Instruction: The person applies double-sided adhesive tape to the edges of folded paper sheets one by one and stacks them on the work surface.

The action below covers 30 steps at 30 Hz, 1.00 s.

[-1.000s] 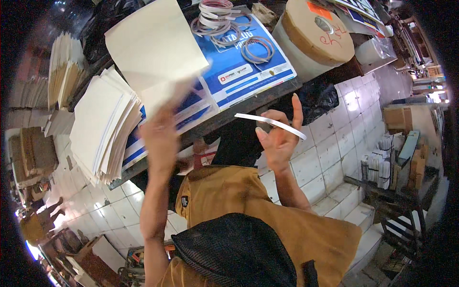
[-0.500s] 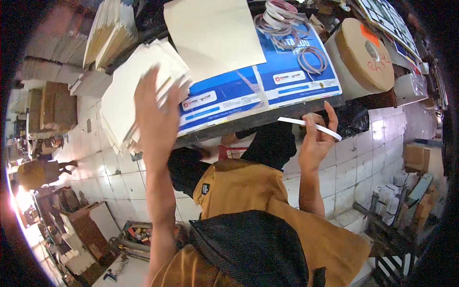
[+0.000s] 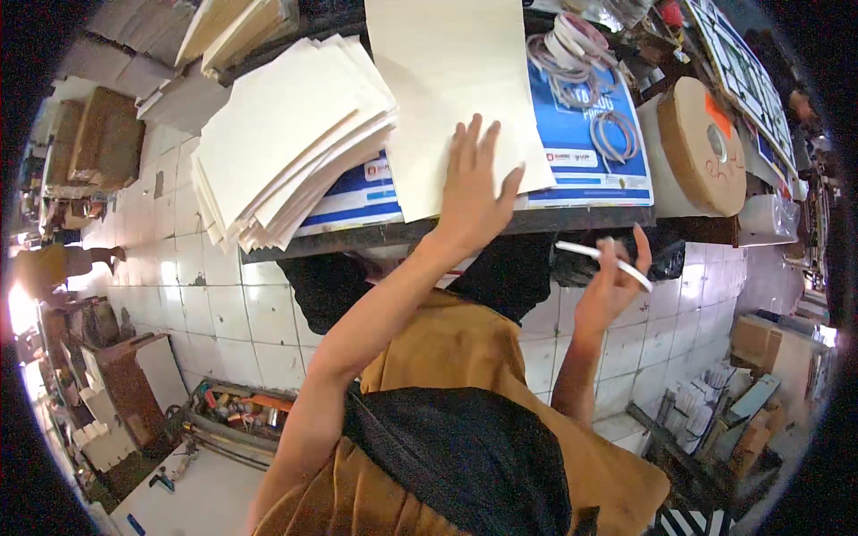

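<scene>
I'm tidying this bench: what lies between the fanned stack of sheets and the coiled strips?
In the head view, one large cream sheet, with the left hand at its near end.

Sheet (image 3: pixel 454 85), 12 o'clock: smooth, matt paper. Stack (image 3: pixel 286 125), 10 to 11 o'clock: matt paper. Strip (image 3: pixel 580 249), 3 o'clock: smooth, plastic-looking. Poster (image 3: pixel 565 132), 1 o'clock: smooth, glossy. Roll (image 3: pixel 693 152), 2 o'clock: matt, cardboard-like. Shirt (image 3: pixel 447 348), 6 o'clock: matt cloth. Floor (image 3: pixel 214 308), 9 o'clock: glossy tile.

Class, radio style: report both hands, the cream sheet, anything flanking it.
Left hand spread on cream sheet. Right hand holding white strip. Sheet flanked: paper stack left, coiled strips right.
</scene>
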Available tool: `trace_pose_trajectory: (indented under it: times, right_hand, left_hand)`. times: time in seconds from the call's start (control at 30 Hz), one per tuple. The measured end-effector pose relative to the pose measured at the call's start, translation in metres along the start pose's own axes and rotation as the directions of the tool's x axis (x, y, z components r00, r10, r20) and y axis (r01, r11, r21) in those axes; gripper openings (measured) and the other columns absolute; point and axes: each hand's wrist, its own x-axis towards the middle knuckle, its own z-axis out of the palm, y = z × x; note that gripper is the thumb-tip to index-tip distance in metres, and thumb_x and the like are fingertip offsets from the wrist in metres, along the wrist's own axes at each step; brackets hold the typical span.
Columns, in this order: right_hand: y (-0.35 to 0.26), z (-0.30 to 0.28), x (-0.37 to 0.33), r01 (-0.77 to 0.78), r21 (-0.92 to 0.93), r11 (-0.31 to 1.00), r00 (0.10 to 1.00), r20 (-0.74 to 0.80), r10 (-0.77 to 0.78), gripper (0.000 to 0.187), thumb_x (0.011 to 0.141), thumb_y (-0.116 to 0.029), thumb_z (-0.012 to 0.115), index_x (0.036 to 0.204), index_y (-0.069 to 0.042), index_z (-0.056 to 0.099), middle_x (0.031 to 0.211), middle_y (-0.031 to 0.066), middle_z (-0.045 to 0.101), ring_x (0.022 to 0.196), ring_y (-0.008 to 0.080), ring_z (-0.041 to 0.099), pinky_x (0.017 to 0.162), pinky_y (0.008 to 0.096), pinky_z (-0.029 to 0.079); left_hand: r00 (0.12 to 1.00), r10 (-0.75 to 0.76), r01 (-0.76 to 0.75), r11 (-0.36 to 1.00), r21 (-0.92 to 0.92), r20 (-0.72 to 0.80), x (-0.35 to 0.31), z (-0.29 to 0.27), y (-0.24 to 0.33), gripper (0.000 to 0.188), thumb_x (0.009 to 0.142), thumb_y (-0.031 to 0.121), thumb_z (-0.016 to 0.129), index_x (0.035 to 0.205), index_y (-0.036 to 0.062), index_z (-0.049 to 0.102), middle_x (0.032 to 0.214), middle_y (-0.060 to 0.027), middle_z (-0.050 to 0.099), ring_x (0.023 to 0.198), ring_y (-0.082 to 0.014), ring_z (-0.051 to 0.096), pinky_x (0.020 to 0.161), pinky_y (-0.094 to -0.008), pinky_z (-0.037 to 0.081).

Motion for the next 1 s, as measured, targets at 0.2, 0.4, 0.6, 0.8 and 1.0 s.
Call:
trace_pose_trajectory:
  times: [0.2, 0.4, 0.6, 0.8, 1.0]
  right_hand:
    - [0.013, 0.072, -0.006, 0.092, 0.003, 0.996, 0.933, 0.35, -0.087, 0.051, 0.095, -0.003, 0.07, 0.142, -0.006, 0.05, 0.092, 0.0038, 0.066, 0.085, 0.0111, 0.062, 0.078, 0.0257, 0.05]
    - [0.005, 0.14, -0.046, 0.143, 0.02, 0.99, 0.736, 0.667, -0.12, 0.056, 0.091, -0.005, 0.072, 0.143, -0.008, 0.053, 0.087, 0.0023, 0.066, 0.08, 0.0175, 0.064, 0.089, 0.036, 0.045]
    - [0.02, 0.135, -0.042, 0.545, -0.231, 0.806, 0.71, 0.638, -0.297, 0.054, 0.09, -0.006, 0.072, 0.141, -0.011, 0.055, 0.08, 0.0, 0.062, 0.077, 0.0192, 0.062, 0.087, 0.0394, 0.043]
    - [0.021, 0.13, -0.037, 0.509, -0.191, 0.839, 0.705, 0.652, -0.279, 0.052, 0.091, -0.006, 0.07, 0.141, -0.01, 0.055, 0.084, -0.0001, 0.065, 0.077, 0.0178, 0.063, 0.087, 0.0387, 0.042]
    - [0.017, 0.125, -0.032, 0.491, -0.165, 0.855, 0.698, 0.662, -0.273, 0.034, 0.09, -0.005, 0.072, 0.122, -0.006, 0.059, 0.099, 0.0065, 0.07, 0.084, 0.0191, 0.068, 0.088, 0.0382, 0.046]
  left_hand:
    - [0.998, -0.06, 0.059, 0.99, 0.126, 0.007, -0.08, -0.085, -0.02, 0.074, 0.09, 0.019, 0.074, 0.152, -0.0008, 0.037, 0.155, -0.0242, 0.04, 0.143, -0.0439, 0.038, 0.121, -0.0537, 0.024]
    - [0.996, -0.065, 0.044, 0.954, 0.295, 0.062, -0.109, -0.098, -0.039, 0.083, 0.084, 0.02, 0.08, 0.153, 0.0016, 0.037, 0.151, -0.0176, 0.048, 0.141, -0.0383, 0.042, 0.119, -0.056, 0.023]
    - [0.997, 0.035, -0.017, 0.963, 0.268, -0.062, -0.117, -0.084, -0.057, 0.079, 0.081, 0.025, 0.083, 0.148, 0.0034, 0.044, 0.149, -0.0113, 0.052, 0.14, -0.0339, 0.044, 0.114, -0.0504, 0.028]
    - [0.998, 0.01, 0.007, 0.956, 0.294, -0.058, -0.118, -0.083, -0.059, 0.079, 0.082, 0.025, 0.08, 0.147, 0.0053, 0.04, 0.149, -0.0065, 0.054, 0.143, -0.0325, 0.041, 0.115, -0.0494, 0.026]
    - [0.995, 0.054, -0.029, 0.956, 0.292, -0.078, -0.119, -0.08, -0.064, 0.074, 0.082, 0.024, 0.08, 0.143, 0.0059, 0.043, 0.149, -0.0068, 0.055, 0.143, -0.0332, 0.042, 0.113, -0.0491, 0.028]
